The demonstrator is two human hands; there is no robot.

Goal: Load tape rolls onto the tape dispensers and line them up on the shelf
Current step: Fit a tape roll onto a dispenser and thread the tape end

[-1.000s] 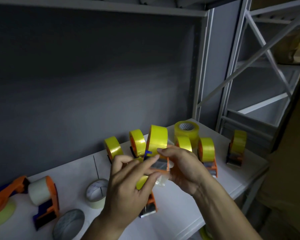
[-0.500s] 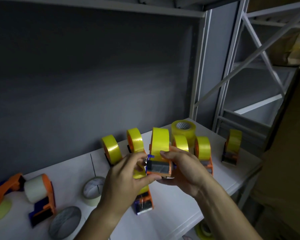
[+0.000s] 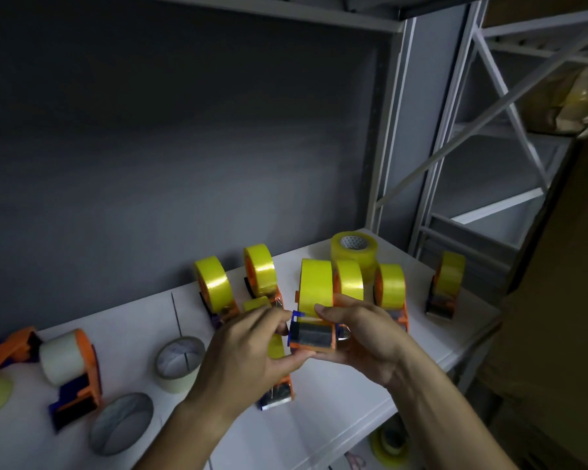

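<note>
Held dispenser (image 3: 314, 335): orange w/ blue tab, yellow tape roll (image 3: 316, 283) loaded, raised above white shelf (image 3: 319, 432), mid-frame. Right hand (image 3: 364, 344): fingers curled under and around dispenser body, thumb on top edge. Left hand (image 3: 252, 351): fingers bent, thumb and fingertips pinching dispenser's left end. Loaded dispensers on shelf behind: one at rear left (image 3: 214, 290); next (image 3: 260, 271); two just beyond held unit (image 3: 391, 288); one well apart at far right (image 3: 447, 286). Loose yellow roll (image 3: 353, 247) lies flat at rear. Dispenser w/ white roll (image 3: 72, 364) at left; loose pale roll (image 3: 180, 362) near it.
</note>
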